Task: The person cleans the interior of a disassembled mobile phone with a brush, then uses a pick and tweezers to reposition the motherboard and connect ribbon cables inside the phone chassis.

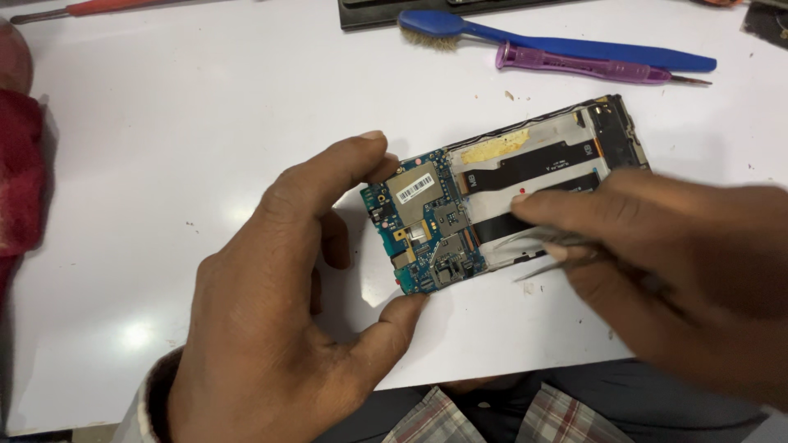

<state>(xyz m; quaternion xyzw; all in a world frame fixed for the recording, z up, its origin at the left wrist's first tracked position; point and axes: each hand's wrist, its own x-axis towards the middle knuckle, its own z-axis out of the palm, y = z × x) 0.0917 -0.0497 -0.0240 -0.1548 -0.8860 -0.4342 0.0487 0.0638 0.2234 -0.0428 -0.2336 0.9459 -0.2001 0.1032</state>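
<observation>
A: From the head view, what is in hand?

B: An opened phone point(509, 197) lies flat on the white bench point(164, 148), back cover off. The left hand point(271, 328) pinches its near end: thumb on the lower edge, forefinger over the upper corner, fingers closed on the frame by the blue board point(423, 226).

A: And the right?

B: The right hand point(673, 271) has its fingers closed on metal tweezers point(542, 246), the tips down over the middle of the phone, by the black flex strips. It is blurred, so I cannot tell whether the tips touch anything.

A: How would the phone handle?

B: Light and stiff as a whole, I judge, but delicate inside: bare board, thin ribbons, small connectors. Best held by the frame edges, as the left hand does, never by the board face.

A: Its lie?

B: The long axis runs from lower left to upper right. The board end points towards the left hand; the far end points at the brush point(533, 41) and purple tool point(591, 66).

A: Anything else?

B: A red cloth point(20, 172) at the left edge, well apart, and a red-handled tool point(98, 8) at the top.
</observation>
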